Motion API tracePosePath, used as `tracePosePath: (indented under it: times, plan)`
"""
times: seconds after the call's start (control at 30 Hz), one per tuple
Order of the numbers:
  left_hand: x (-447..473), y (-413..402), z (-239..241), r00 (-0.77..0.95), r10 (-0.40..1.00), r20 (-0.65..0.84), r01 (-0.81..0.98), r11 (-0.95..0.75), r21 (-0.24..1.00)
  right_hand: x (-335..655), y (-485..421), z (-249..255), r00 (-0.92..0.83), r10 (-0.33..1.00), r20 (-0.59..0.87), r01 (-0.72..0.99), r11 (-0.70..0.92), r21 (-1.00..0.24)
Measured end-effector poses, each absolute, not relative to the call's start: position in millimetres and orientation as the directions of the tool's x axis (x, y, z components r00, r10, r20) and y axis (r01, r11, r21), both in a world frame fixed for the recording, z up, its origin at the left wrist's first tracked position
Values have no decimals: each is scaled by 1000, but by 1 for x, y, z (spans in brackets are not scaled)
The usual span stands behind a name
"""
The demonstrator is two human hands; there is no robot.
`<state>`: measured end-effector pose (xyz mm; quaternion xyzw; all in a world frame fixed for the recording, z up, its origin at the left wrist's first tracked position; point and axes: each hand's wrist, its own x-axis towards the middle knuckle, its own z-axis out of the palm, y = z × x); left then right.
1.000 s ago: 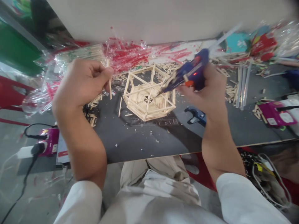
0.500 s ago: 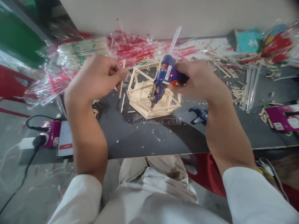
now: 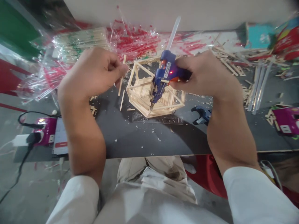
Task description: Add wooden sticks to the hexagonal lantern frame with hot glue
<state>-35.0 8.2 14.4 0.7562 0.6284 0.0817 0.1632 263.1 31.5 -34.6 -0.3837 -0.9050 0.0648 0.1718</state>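
My left hand [image 3: 101,70] pinches a thin wooden stick [image 3: 121,81], held nearly upright to the left of a many-sided frame of wooden sticks [image 3: 138,105]. My right hand [image 3: 195,73] is wrapped round the handle of a blue hot glue gun [image 3: 165,69] with a small red light lit. A clear glue stick [image 3: 174,31] juts from its back end. The gun's nozzle points down at the near rim of the frame; whether it touches I cannot tell. A loose stick [image 3: 122,100] lies on the dark table [image 3: 130,140] below my left hand.
Bundled sticks in plastic [image 3: 79,46] and red-and-clear wrappers [image 3: 137,39] fill the back. Blue pliers-like jaws [image 3: 201,115] lie by my right forearm. Clear glue sticks [image 3: 260,87] rest at right. Purple power strips [image 3: 46,129] and a phone [image 3: 61,137] sit at left, another purple box [image 3: 286,119] at right.
The view has shifted slightly. Both hands keep their grips, and the glue gun stays over the near rim of the frame with almost no motion.
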Motion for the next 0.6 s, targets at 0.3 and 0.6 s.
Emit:
tracePosePath:
  times: [0.3, 0.6]
  plan:
    - [-32, 8, 15, 157, 983, -96, 944, -120, 308, 266, 34, -35, -680, 682, 269, 630, 732, -261]
    - [-36, 6, 13, 173, 983, -56, 924, -142, 355, 275, 38, -40, -639, 714, 285, 672, 699, -244]
